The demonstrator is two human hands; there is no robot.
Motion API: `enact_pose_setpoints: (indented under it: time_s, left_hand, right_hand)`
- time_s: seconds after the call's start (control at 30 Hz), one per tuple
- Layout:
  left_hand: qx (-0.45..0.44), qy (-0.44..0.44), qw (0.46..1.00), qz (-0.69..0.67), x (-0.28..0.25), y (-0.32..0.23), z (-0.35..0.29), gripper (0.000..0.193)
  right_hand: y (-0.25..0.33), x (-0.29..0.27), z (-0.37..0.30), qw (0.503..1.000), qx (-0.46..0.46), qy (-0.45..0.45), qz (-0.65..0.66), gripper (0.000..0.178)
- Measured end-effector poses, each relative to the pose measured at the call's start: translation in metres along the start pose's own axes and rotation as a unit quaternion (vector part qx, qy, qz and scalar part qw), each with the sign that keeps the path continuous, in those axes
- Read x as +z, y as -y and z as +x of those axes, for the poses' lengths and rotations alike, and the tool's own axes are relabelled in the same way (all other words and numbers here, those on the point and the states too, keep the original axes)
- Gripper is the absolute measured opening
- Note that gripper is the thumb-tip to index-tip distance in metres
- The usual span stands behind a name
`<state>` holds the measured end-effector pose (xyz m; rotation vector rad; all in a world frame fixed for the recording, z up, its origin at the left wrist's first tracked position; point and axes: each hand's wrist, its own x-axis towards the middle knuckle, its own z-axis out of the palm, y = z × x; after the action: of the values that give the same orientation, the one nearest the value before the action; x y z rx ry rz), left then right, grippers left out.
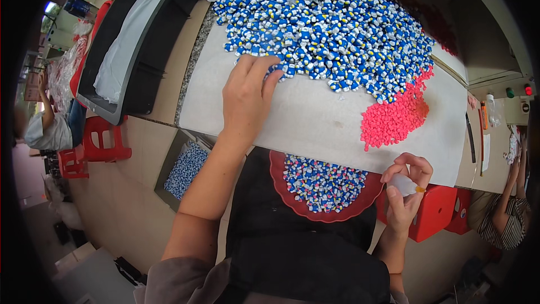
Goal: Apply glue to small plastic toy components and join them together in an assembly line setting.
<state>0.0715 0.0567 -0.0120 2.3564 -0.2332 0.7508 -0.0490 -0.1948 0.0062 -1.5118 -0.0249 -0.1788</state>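
A large heap of small blue-and-white plastic pieces (326, 28) with yellow dots covers the far part of the white tabletop sheet (315, 112). At the heap's near left edge, my left hand (246, 95) has its thumb and forefinger closed around a small blue-and-white piece (273, 69). My right hand (408, 186), off the table's front edge, grips a small translucent white squeeze bottle (401, 184) with a yellowish tip. A pile of small pink pieces (394, 119) touches the heap's right end. On my lap, a red scalloped basin (320, 217) contains blue, white and pink pieces.
A black bin with a white liner (121, 50) stands at the left. Below it sit a box of blue-and-white pieces (187, 170) and red stools (106, 139). Another red stool (432, 214) is at the right. Pens (484, 115) lie near the right edge. Other people work on both sides.
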Motion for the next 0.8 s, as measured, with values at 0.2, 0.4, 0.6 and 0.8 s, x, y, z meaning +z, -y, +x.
enact_pose_setpoints:
  time_s: [0.2,0.4,0.6,0.8]
  left_hand:
    - [-0.027,0.103,0.994,-0.036,-0.002,-0.010,-0.002,0.017]
    - [0.037,0.155,0.984,-0.082,0.003,-0.030,-0.018,0.014]
    - [-0.038,0.118,0.978,-0.168,0.006,-0.030,-0.013,0.014]
    - [-0.284,0.173,0.723,-0.605,-0.003,-0.059,-0.013,0.013]
  right_hand:
    - [0.000,0.000,0.001,1.000,0.011,0.006,0.003,0.055]
    - [0.000,0.003,0.003,1.000,0.007,0.027,0.008,0.052]
    - [0.005,0.007,-0.001,0.999,0.005,0.044,0.024,0.041]
    - [0.013,-0.006,-0.009,0.993,-0.036,0.029,-0.109,0.033]
